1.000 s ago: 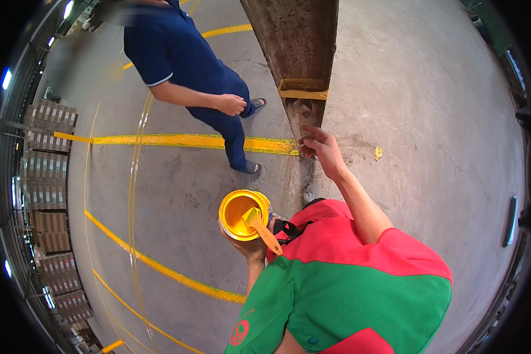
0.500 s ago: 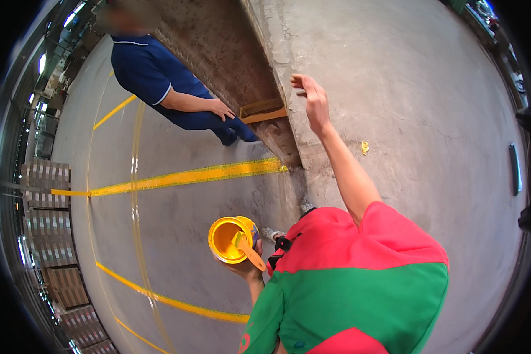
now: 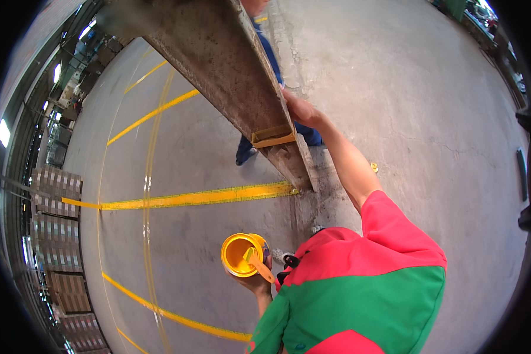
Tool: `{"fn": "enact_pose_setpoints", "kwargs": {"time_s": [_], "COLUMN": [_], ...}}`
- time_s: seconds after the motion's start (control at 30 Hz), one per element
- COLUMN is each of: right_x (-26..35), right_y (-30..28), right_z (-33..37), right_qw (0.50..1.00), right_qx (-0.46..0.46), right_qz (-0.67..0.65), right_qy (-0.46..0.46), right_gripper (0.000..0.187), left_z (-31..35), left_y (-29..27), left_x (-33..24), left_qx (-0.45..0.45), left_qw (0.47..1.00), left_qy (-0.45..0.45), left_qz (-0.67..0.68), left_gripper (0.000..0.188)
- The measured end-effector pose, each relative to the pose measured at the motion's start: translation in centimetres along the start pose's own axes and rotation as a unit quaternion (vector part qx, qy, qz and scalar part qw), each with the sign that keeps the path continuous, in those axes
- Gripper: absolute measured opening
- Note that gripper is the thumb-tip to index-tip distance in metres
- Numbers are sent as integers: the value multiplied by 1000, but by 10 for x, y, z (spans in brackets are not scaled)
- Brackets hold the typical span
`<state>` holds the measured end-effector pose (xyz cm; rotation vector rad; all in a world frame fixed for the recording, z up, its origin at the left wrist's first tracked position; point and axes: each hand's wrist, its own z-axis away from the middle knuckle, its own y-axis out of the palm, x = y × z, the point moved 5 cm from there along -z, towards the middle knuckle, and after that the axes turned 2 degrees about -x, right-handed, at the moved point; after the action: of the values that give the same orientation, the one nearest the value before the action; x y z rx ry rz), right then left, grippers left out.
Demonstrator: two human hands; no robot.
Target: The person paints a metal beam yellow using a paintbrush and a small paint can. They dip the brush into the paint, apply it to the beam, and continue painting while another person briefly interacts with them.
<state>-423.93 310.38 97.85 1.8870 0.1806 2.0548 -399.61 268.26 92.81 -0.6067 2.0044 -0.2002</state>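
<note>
Yellow paint can point(image 3: 232, 252) clasped in left hand point(image 3: 256, 285); brush point(image 3: 261, 267) leans inside, handle jutting over rim beside that grip. Right hand point(image 3: 301, 110) at brown beam point(image 3: 236, 76), can't make out grip.

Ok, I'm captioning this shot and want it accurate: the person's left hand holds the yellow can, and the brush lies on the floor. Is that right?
Not quite: the head view shows the brush standing inside the yellow can, its upper part leaning out over the rim. The person's left hand does hold the can.
</note>
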Motion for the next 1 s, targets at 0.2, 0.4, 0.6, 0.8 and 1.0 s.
{"fn": "enact_pose_setpoints", "kwargs": {"time_s": [0.2, 0.4, 0.6, 0.8, 1.0], "right_x": [-4, -19, -24, -27, -32], "right_y": [11, 3, 5, 8, 10], "right_z": [-8, -29, -32, -33, -41], "right_qw": [997, 997, 996, 998, 998], "right_qx": [74, 78, 74, 36, 18], "right_qz": [-8, 20, 34, 47, 32], "right_qy": [20, 4, -22, -36, -51], "right_gripper": [84, 79, 89, 96, 94], "left_z": [-4, -4, -6, -6, -9], "left_y": [-4, -5, -8, -9, -12], "left_x": [1, 5, 14, 11, 13], "left_qx": [3, -4, -3, -9, -13], "left_qw": [1000, 1000, 999, 999, 999], "left_qy": [5, 11, -8, -9, -21], "left_qz": [-19, -19, -37, 43, 22], "left_gripper": [110, 108, 122, 111, 109]}}
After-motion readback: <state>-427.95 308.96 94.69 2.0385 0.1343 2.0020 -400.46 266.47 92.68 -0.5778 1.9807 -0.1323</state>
